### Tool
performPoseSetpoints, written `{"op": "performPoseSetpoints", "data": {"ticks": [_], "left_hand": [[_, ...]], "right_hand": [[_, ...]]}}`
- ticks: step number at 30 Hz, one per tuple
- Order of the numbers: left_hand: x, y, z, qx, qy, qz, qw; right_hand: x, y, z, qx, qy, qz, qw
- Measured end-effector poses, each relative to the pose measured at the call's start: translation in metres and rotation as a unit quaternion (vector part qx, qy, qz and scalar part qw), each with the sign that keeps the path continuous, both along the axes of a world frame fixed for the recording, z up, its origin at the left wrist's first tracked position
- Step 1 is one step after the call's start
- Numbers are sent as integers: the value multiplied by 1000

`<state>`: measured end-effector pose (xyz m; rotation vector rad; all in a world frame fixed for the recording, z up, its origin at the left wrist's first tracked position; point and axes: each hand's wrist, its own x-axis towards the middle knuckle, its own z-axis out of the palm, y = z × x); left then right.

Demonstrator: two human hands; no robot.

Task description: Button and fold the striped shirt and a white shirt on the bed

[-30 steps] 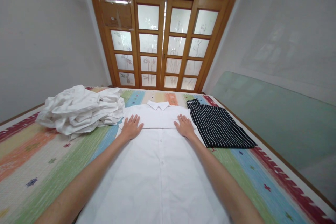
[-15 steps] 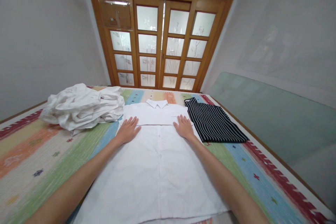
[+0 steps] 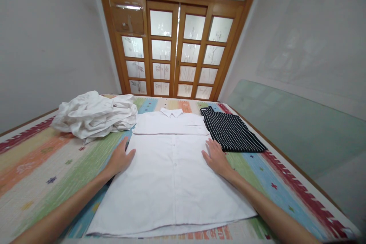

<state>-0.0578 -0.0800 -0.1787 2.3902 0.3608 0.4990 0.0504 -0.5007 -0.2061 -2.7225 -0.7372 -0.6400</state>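
A white button-up shirt lies flat in front of me, collar at the far end and hem towards me. Its sleeves lie folded across the chest in a straight band just below the collar. My left hand is at the shirt's left edge, thumb apart from the fingers, holding nothing. At the right edge, my right hand rests with fingers spread on or just over the fabric. Just beyond it lies a folded black garment with white stripes.
A crumpled heap of white cloth sits at the far left. Everything lies on a colourful striped cover. A pale green panel runs along the right wall. Wooden glass-paned doors stand at the back.
Both hands have come off the folded band and moved towards me and outward, to the shirt's side edges. The shirt's hem now shows more fully.
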Motion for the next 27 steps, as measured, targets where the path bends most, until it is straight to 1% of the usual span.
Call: {"op": "performPoseSetpoints", "data": {"ticks": [1,3,4,5,6,7,9,11,13,15,17,20,22,24,27], "left_hand": [[-2,2,7,-79,8,18,997],[-4,4,22,-231,29,45,971],[-5,4,29,-289,39,53,955],[-5,4,36,-330,48,55,941],[-4,3,41,-353,57,51,933],[-4,1,45,-361,62,46,930],[-4,-1,51,-354,67,23,933],[-3,-2,53,-344,74,-18,936],[-2,0,52,-330,79,-54,939],[-3,4,49,-314,76,-65,944],[-6,10,46,-314,66,-55,946],[-17,18,46,-348,57,-49,934],[-29,22,48,-362,65,-71,927],[-43,25,51,-348,70,-95,930],[-59,27,53,-283,65,-99,952]], "right_hand": [[-3,-3,1,27,-7,-1,1000],[-5,-6,7,80,2,-11,997],[-4,-7,11,104,18,-19,994],[-2,-8,17,124,38,-27,991],[0,-8,22,139,60,-36,988],[3,-9,29,150,82,-46,984],[9,-10,40,163,130,-71,975],[14,-11,50,176,183,-100,962],[17,-14,57,205,241,-106,943],[17,-19,60,244,289,-73,923],[14,-26,62,280,324,-19,903],[3,-40,63,322,356,39,876],[-7,-49,64,327,377,53,865],[-17,-58,65,318,388,58,863],[-31,-66,67,303,370,48,877]]}}
